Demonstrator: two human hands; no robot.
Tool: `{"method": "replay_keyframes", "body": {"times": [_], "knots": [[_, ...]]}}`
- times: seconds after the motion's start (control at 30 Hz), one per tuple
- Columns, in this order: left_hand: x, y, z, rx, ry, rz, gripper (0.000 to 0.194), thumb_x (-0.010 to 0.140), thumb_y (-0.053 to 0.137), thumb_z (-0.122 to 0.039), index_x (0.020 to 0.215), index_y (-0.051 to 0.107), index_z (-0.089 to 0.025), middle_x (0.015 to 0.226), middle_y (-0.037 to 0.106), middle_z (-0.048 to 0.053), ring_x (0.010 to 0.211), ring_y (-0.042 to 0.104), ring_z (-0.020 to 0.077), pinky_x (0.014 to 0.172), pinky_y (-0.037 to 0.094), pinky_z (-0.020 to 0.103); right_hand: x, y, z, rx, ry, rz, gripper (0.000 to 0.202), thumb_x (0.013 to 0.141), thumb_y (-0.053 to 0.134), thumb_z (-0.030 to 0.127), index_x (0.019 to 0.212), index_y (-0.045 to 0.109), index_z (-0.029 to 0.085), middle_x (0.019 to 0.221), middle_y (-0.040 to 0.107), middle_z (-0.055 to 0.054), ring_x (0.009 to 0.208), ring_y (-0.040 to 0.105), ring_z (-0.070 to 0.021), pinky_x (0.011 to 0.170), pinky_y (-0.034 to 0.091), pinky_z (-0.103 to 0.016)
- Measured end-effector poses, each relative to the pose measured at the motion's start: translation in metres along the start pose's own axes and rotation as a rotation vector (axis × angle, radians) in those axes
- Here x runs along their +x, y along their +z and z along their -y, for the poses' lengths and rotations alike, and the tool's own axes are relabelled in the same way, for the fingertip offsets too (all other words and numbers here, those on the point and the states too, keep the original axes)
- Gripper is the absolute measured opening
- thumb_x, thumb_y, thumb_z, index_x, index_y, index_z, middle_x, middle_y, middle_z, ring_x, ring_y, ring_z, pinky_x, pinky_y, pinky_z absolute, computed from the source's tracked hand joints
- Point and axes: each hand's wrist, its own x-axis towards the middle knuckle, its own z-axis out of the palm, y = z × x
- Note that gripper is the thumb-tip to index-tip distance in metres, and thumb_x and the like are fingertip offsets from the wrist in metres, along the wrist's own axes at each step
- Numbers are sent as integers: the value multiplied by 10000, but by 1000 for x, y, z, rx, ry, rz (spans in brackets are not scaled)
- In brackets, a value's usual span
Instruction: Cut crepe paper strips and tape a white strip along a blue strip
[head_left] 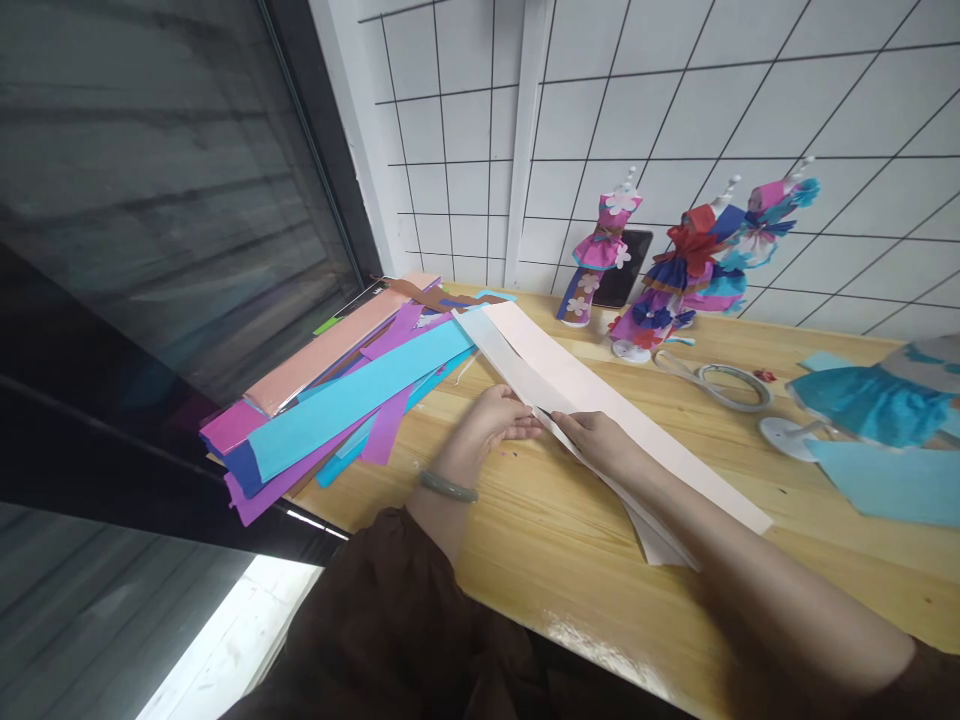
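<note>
A long pale strip of crepe paper (499, 350) runs slantwise across the wooden table, overlapping a wider pale pink sheet (645, 420). My left hand (499, 418), with a bracelet at the wrist, pinches the near edge of the strip, thumb above and the other fingers below it. Just to its right, my right hand (600, 440) is closed around a slim dark tool (545, 412). Only the tool's tip shows at the paper's edge, so its kind is hidden. Beyond my right hand, the strip's near end hangs loosely apart from the sheet.
Folded coloured papers (360, 395) are heaped at the left. Small dress forms in paper dresses (679, 260) and a dark phone (626, 268) stand by the tiled wall. A roll of tape (733, 388) and a blue-skirted form (877, 400) are at the right.
</note>
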Motion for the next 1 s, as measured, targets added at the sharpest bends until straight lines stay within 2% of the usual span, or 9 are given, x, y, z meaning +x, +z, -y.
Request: {"method": "replay_keyframes", "body": {"times": [0.17, 0.43, 0.63, 1.0], "knots": [[0, -1, -1, 18, -6, 11, 181, 710, 493, 12, 828, 456, -121, 642, 603, 54, 579, 609, 127, 630, 511, 300, 0, 3, 3, 46, 20, 25, 529, 817, 283, 505, 637, 605, 127, 449, 502, -24, 387, 442, -109, 463, 329, -228], [0, -1, -1, 34, -13, 1, 204, 717, 478, 10, 863, 443, -127, 658, 604, 43, 578, 611, 130, 661, 510, 330, -9, -1, 2, 126, 45, 63, 537, 812, 279, 536, 631, 585, 133, 425, 487, -22, 352, 420, -109, 434, 343, -238], [0, -2, -1, 24, -27, 31, 193, 710, 505, -1, 847, 456, -128, 669, 612, 57, 592, 616, 137, 629, 506, 308, -7, 1, 8, 239, 105, 110, 494, 819, 292, 501, 670, 572, 122, 414, 451, -3, 330, 389, -97, 379, 328, -230], [2, -9, 1, 37, -28, 82, 165, 701, 527, -17, 818, 489, -128, 627, 607, 35, 554, 599, 114, 571, 481, 240, 4, 2, 18, 181, 72, 83, 513, 817, 305, 512, 612, 582, 132, 426, 498, -26, 345, 420, -106, 410, 340, -234]]}}
